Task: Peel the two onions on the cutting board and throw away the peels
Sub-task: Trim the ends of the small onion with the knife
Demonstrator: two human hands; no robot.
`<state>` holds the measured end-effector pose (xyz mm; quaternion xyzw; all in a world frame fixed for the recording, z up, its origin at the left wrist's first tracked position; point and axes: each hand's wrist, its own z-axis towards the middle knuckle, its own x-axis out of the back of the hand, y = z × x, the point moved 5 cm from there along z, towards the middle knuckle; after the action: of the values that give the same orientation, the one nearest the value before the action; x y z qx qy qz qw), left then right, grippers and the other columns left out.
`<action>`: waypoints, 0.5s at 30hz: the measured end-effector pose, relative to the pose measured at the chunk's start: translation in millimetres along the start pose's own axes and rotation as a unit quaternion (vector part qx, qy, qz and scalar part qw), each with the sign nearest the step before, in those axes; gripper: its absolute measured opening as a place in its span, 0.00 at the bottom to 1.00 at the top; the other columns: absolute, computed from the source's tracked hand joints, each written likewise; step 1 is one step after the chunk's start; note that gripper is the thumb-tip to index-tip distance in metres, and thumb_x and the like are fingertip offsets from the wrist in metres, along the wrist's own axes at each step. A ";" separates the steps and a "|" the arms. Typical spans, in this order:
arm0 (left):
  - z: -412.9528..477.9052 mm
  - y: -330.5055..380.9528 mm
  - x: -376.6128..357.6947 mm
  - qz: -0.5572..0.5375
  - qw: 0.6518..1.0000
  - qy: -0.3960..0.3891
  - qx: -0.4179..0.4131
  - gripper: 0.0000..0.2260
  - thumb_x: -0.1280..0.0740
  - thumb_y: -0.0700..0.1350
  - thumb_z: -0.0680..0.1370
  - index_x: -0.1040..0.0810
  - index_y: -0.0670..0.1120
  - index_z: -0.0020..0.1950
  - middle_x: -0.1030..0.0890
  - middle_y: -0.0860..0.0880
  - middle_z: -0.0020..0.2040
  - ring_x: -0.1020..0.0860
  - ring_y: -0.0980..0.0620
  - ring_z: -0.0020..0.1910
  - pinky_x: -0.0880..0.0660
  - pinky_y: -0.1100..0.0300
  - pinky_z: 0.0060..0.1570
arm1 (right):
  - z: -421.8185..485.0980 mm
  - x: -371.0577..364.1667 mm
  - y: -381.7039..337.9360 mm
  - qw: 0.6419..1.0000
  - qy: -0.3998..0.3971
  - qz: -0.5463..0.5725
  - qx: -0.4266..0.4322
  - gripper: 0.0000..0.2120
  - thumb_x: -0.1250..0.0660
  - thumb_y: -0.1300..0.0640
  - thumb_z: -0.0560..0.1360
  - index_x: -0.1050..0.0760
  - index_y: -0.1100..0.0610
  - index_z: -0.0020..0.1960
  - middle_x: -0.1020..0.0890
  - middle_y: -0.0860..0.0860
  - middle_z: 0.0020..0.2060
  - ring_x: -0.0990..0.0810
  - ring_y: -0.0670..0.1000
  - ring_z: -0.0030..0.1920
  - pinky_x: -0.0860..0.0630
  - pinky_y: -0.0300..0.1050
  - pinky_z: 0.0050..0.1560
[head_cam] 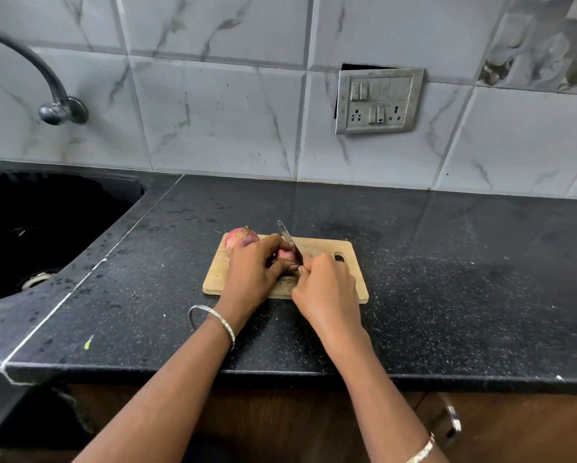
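Note:
A wooden cutting board (327, 250) lies on the black counter. One red onion (241, 236), still in its skin, sits at the board's far left corner. My left hand (253, 272) grips the second onion (285, 255) over the middle of the board; only a pink patch shows between my fingers. My right hand (327, 285) grips a knife (289, 238) by its hidden handle. The blade points up and away and rests against the held onion's right side.
A black sink (46, 228) is sunk into the counter at the left, with a tap (46, 88) on the tiled wall above it. A switch and socket plate (379, 100) is on the wall behind. The counter's front edge (280, 374) runs below my wrists.

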<state>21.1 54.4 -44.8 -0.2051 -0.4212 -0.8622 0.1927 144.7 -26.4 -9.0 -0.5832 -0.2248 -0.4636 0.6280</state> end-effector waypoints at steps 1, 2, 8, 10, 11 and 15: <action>0.0 -0.3 0.4 0.005 1.000 0.004 -0.002 0.10 0.23 0.44 0.72 0.17 0.49 0.52 0.15 0.55 0.43 0.17 0.51 0.44 0.21 0.46 0.50 | -1.3 0.8 1.1 1.000 -0.002 0.000 0.002 0.11 0.39 0.56 0.83 0.22 0.53 0.62 0.20 0.56 0.53 0.21 0.62 0.57 0.32 0.48 0.42; -0.2 -0.1 0.2 0.007 1.000 0.010 -0.002 0.10 0.23 0.44 0.72 0.17 0.49 0.53 0.14 0.55 0.43 0.17 0.52 0.44 0.21 0.47 0.50 | -3.6 1.9 3.1 1.000 -0.004 -0.003 0.003 0.11 0.39 0.55 0.83 0.23 0.53 0.63 0.19 0.55 0.54 0.21 0.62 0.57 0.31 0.48 0.42; -1.3 3.0 0.4 -0.003 1.000 0.002 0.009 0.10 0.22 0.42 0.72 0.17 0.48 0.52 0.14 0.56 0.44 0.17 0.54 0.45 0.20 0.48 0.51 | -26.8 8.6 11.7 1.000 -0.007 -0.025 -0.008 0.13 0.41 0.53 0.84 0.25 0.53 0.66 0.20 0.54 0.55 0.21 0.60 0.57 0.29 0.49 0.44; -0.5 4.7 1.9 -0.008 1.000 -0.004 0.016 0.11 0.22 0.41 0.72 0.17 0.48 0.52 0.14 0.56 0.45 0.16 0.55 0.46 0.19 0.50 0.52 | -22.2 9.1 10.0 1.000 -0.012 -0.020 -0.010 0.09 0.40 0.55 0.83 0.25 0.54 0.62 0.20 0.54 0.53 0.20 0.60 0.56 0.29 0.49 0.43; 0.1 4.3 3.0 -0.011 1.000 -0.006 0.019 0.11 0.22 0.39 0.72 0.16 0.47 0.52 0.14 0.55 0.45 0.16 0.57 0.45 0.20 0.54 0.52 | -17.0 8.1 7.7 1.000 -0.018 -0.018 -0.007 0.07 0.39 0.56 0.83 0.25 0.55 0.59 0.20 0.54 0.52 0.20 0.60 0.55 0.30 0.49 0.43; -5.9 9.3 3.3 -0.028 0.999 -0.003 0.020 0.13 0.22 0.33 0.69 0.17 0.45 0.49 0.16 0.57 0.43 0.19 0.64 0.44 0.24 0.71 0.49 | 1.6 1.7 1.0 0.998 -0.051 -0.033 0.016 0.08 0.37 0.60 0.80 0.25 0.57 0.58 0.20 0.56 0.55 0.22 0.62 0.57 0.32 0.49 0.44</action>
<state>21.9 43.8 -40.3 -0.1919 -0.4445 -0.8580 0.1717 146.7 -25.6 -7.8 -0.5884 -0.2834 -0.4500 0.6091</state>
